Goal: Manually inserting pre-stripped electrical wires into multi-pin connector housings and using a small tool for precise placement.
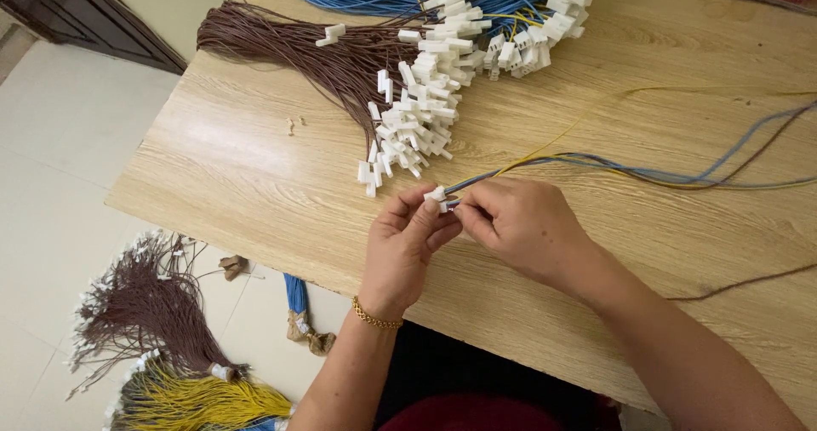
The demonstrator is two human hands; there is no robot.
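— Connector (436, 195) sits between our hands, above the counter (255, 167) — where exactly?
— Left hand (404, 244) fingers pinch it; right hand (519, 227) fingers grip its blue and yellow wires (596, 163).

Brown wire bundle (340, 57) on wooden table (238, 167) — more bundles (162, 346) on floor.

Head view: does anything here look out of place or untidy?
Yes. Bundles of brown wires and yellow wires lie on the floor beside the table, not with the piles on top. Two small scraps also lie loose on the wood.
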